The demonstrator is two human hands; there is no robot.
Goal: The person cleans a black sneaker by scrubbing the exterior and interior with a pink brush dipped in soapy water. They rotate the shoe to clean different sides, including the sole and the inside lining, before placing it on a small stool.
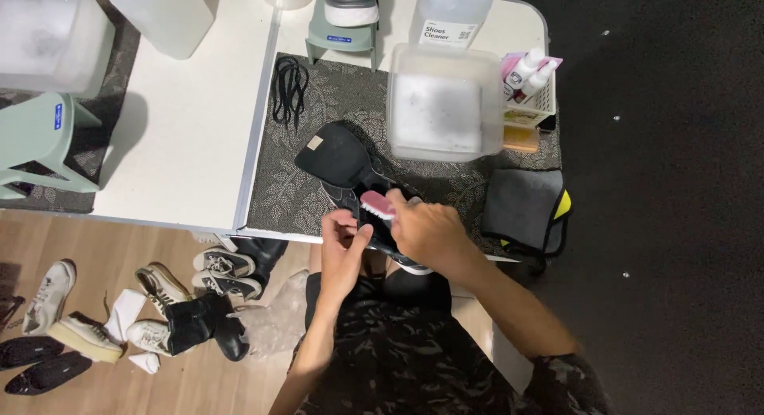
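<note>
Left hand: my left hand [344, 244] grips the near end of the shoe [362, 194], thumb and fingers closed on its edge, at the front edge of the mat.
Right hand: my right hand [428, 228] is closed on the brush [379, 203], knuckles up, lying over the shoe's near end.
Brush: pink, its head on the shoe's side, between my two hands.
Shoe: black, with white trim along the lower edge; it lies tilted across the mat [294, 184], its dark sole [334, 154] turned up and away from me, its near end past the table edge over my lap.
Mat: grey with a leaf pattern, covering the right part of the white table [191, 120].
Laces: a black bundle [290, 85] lies on the mat's far left corner, well apart from the shoe.
Tub: a clear plastic tub [442, 105] of foamy water stands on the mat just beyond the shoe, to its right.
Bottle: a large clear bottle [452, 13] stands behind the tub.
Sprays: two small white spray bottles [529, 71] stand in a little basket to the right of the tub.
Cloth: a dark folded cloth [521, 204] lies right of my right hand, near it, at the mat's right end.
Floor: several shoes [227, 272] lie on the wooden floor under and left of the table.
</note>
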